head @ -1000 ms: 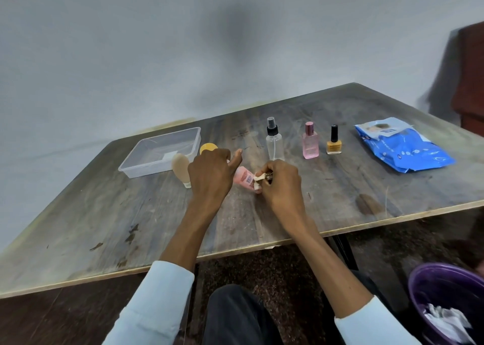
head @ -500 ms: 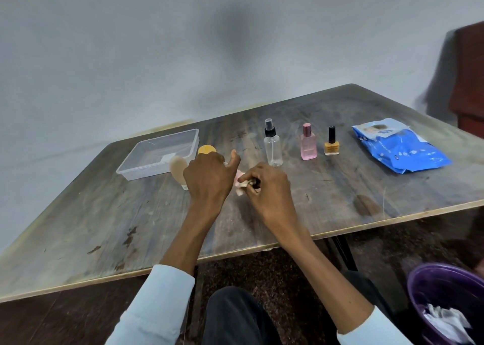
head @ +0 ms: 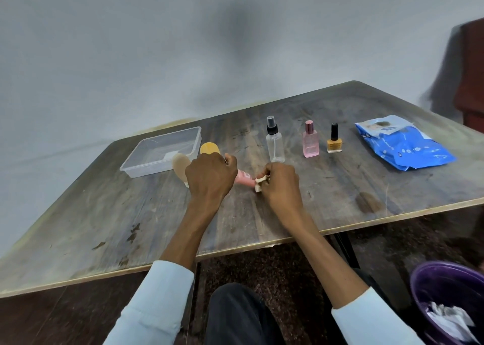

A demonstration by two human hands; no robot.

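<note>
Left hand (head: 209, 177) grips pink tube (head: 245, 178), fingers curled round it. Long axis left-right, tip toward right hand (head: 282, 185), fingers pinching wipe scrap (head: 262, 183) at tip.

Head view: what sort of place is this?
Probably a plain room set up as a cosmetics workbench: worn wooden table, nail polish bottle and pink perfume bottle in a row, wet-wipes pack.

left hand (head: 209, 177) grips pink tube (head: 245, 178) | right hand (head: 280, 185) pinches small wipe (head: 260, 183) at tube end
</note>
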